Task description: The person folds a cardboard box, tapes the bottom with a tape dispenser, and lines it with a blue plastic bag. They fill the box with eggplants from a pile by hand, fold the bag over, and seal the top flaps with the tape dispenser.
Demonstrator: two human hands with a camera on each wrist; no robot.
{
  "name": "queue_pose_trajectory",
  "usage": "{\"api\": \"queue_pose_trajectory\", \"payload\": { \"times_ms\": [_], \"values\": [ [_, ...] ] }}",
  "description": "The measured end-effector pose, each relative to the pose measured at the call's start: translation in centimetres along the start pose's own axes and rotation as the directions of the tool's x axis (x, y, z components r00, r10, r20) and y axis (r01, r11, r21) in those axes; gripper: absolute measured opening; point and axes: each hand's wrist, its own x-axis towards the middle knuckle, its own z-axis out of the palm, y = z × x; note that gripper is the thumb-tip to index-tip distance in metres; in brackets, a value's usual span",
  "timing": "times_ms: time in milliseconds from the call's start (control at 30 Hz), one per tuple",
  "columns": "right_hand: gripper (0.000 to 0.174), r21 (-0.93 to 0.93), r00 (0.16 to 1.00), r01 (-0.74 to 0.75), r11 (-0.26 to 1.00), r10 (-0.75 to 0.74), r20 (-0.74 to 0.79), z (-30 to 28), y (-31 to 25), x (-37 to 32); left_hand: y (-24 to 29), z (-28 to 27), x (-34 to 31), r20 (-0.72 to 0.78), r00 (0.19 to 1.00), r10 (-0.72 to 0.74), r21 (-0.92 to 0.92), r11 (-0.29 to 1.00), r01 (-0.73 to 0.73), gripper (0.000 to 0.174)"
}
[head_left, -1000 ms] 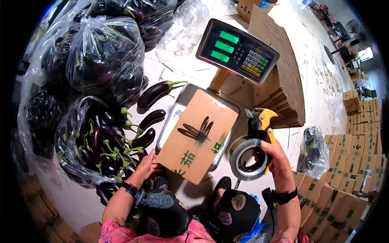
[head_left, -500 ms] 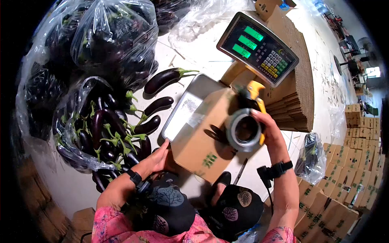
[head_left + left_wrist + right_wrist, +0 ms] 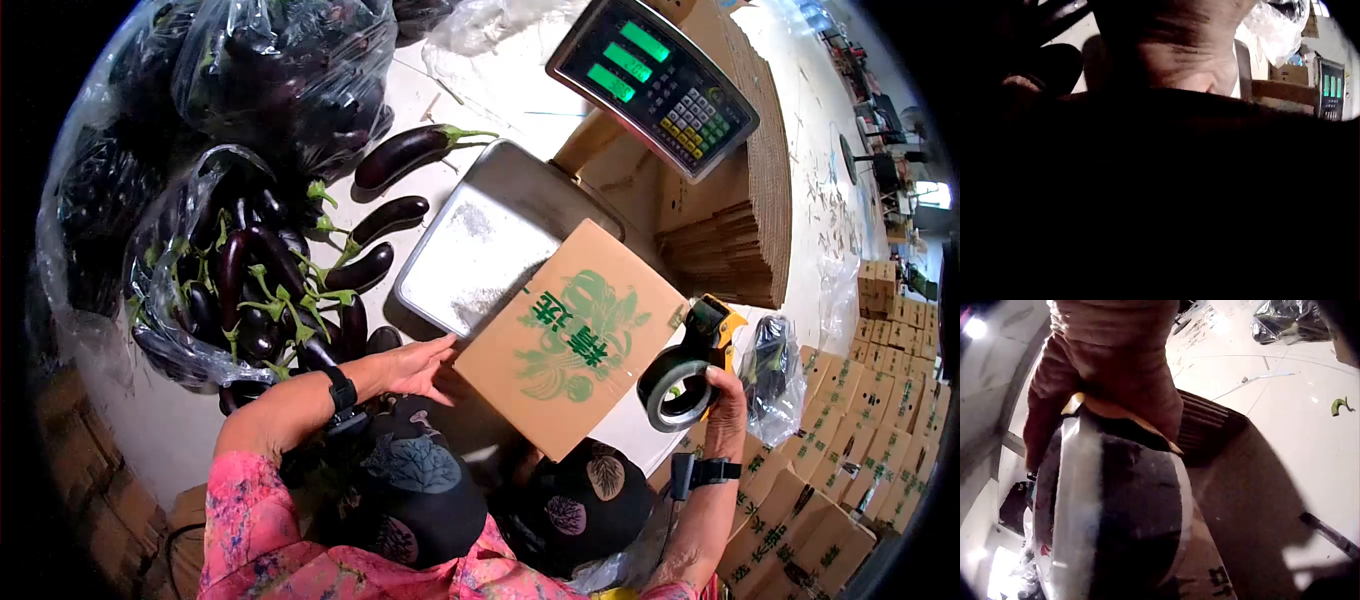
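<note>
A cardboard box (image 3: 560,375) with green vegetable print on its upper face is tilted over the person's knees, in front of the metal scale pan (image 3: 490,225). My left hand (image 3: 420,368) is at its left corner with fingers extended, overlapping the edge in the head view. My right hand (image 3: 728,400) grips a yellow and black tape dispenser (image 3: 708,325) beside the box's right corner. In the right wrist view its wide tape roll (image 3: 1079,506) fills the foreground below the knuckles. Dark cloth or shadow covers most of the left wrist view, with only the left hand's wrinkled skin (image 3: 1191,44) lit.
Loose eggplants (image 3: 400,155) lie left of the pan, by an open plastic bag of eggplants (image 3: 255,285). The scale's display (image 3: 650,85) stands behind the pan, near flattened cartons (image 3: 755,220). Printed boxes (image 3: 850,430) and a bagged bundle (image 3: 765,385) are at the right.
The box has come off the scale pan toward the body and turned, so green print replaces the eggplant picture on top. The tape dispenser swung across the box, then back right.
</note>
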Motion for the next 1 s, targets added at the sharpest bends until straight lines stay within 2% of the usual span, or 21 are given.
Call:
{"api": "queue_pose_trajectory", "payload": {
  "times_ms": [33,100,167,200,233,300,367,433,467,600,633,733,767,833,900,967,1000],
  "values": [
    [0.050,-0.026,0.999,-0.001,1.000,0.000,-0.051,-0.2,0.2,-0.4,-0.2,-0.1,0.6,0.039,0.999,-0.031,0.000,1.000,0.031,0.075],
    [0.054,0.047,0.987,-0.059,0.997,0.065,-0.144,-1.2,1.5,-0.6,0.2,0.4,1.6,0.126,0.989,-0.073,0.029,0.997,0.070,0.070],
    [0.058,0.022,0.981,-0.003,1.000,0.007,-0.194,-0.8,2.2,-1.5,1.0,1.7,2.5,0.194,0.978,-0.079,0.084,0.994,0.063,0.071],
    [0.060,0.016,0.987,-0.018,1.000,0.020,-0.157,-1.0,2.0,-1.7,1.4,1.9,2.9,0.223,0.971,-0.082,0.105,0.993,0.059,0.068],
    [0.062,0.009,0.993,-0.034,0.999,0.035,-0.116,-0.9,1.7,-1.7,1.3,2.2,3.0,0.192,0.979,-0.075,0.092,0.994,0.059,0.067],
    [0.064,0.072,0.995,0.065,0.995,-0.059,-0.081,0.7,1.3,-2.0,0.9,2.8,3.1,0.137,0.989,-0.054,0.057,0.997,0.047,0.066],
    [0.061,0.149,0.998,0.042,0.988,-0.033,-0.060,0.0,2.2,-1.5,0.7,2.3,3.3,0.124,0.992,-0.026,-0.012,1.000,0.028,0.061],
    [0.060,0.002,0.992,-0.034,0.999,0.034,-0.123,-1.7,3.1,-0.8,0.0,0.7,4.1,0.110,0.993,0.037,-0.020,0.999,-0.035,0.059],
    [0.055,0.009,0.996,0.053,0.999,-0.052,-0.078,0.5,2.7,0.0,0.1,0.9,3.8,0.095,0.995,0.020,-0.055,0.998,-0.014,0.055],
    [0.074,-0.087,0.993,-0.074,0.993,0.082,0.090,3.0,0.6,2.3,0.9,1.8,2.8,0.092,0.996,0.021,-0.115,0.993,-0.010,0.054],
    [0.071,-0.110,0.993,-0.043,0.993,0.055,0.105,4.1,0.3,2.4,1.1,2.4,2.2,0.101,0.993,0.056,-0.132,0.990,-0.043,0.054],
    [0.084,-0.196,0.979,-0.030,0.980,0.068,0.190,6.2,0.2,1.9,1.3,3.1,-1.0,0.112,0.979,0.172,-0.146,0.977,-0.155,0.057],
    [0.087,-0.176,0.975,-0.020,0.984,0.058,0.216,6.8,0.3,1.8,1.7,3.1,-2.5,0.012,0.978,0.208,-0.148,0.968,-0.204,0.056],
    [0.089,-0.098,0.975,-0.029,0.995,0.050,0.218,9.2,-0.3,0.6,3.2,3.0,-5.3,-0.137,0.913,0.385,-0.050,0.917,-0.395,0.050],
    [0.094,-0.041,0.974,-0.026,0.999,0.034,0.225,9.0,0.3,0.3,7.0,1.8,-7.7,-0.243,0.801,0.548,0.239,0.834,-0.498,0.045],
    [0.096,-0.023,0.958,-0.022,0.999,0.028,0.286,7.6,1.3,0.3,10.8,6.0,-10.7,-0.243,0.667,0.704,0.379,0.702,-0.603,0.040],
    [0.096,0.032,0.951,-0.013,0.999,0.003,0.309,8.1,1.0,0.1,12.0,6.6,-10.9,-0.237,0.637,0.733,0.470,0.661,-0.585,0.041]
  ]
}}
